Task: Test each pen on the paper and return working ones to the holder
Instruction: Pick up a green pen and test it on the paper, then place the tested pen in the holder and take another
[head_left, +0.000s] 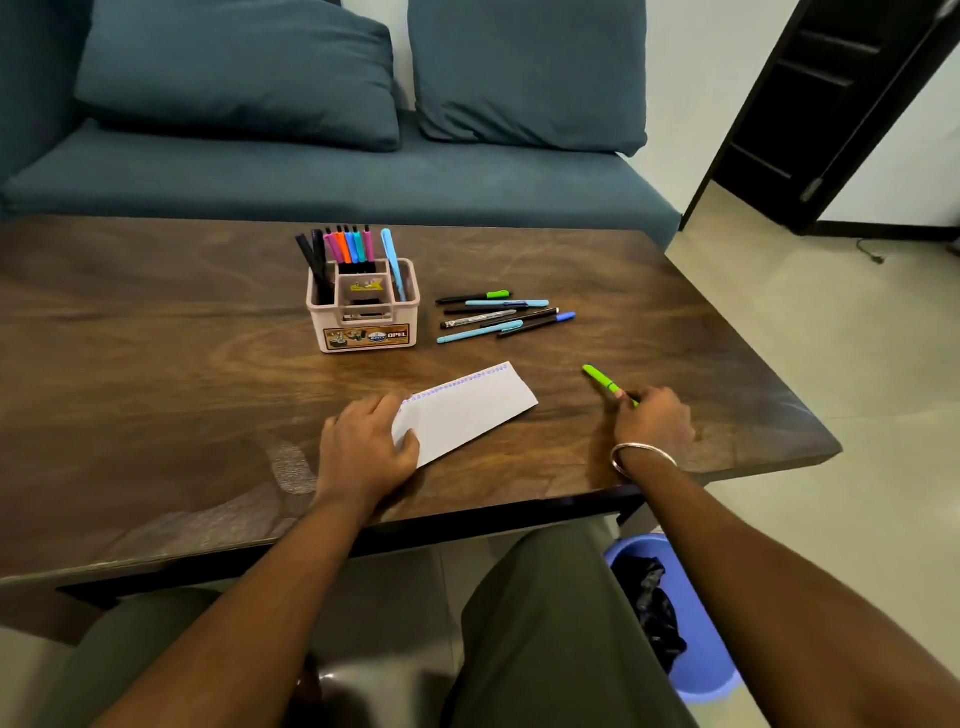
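Our right hand (653, 422) grips a green pen (605, 383), left hand (366, 447) flat on the paper (470, 410); six loose pens (501, 316) await testing beside the filling holder (363, 312).

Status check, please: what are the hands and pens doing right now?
Left hand pressing paper flat. Right hand holding green pen, off paper. Loose pens beside holder. Nothing blocking.

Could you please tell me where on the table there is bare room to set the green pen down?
Bare wood lies left of the holder and left hand, and along the far edge behind the loose pens. A smaller patch sits between the paper and the right hand holding the green pen. It is crowded right of the holder.
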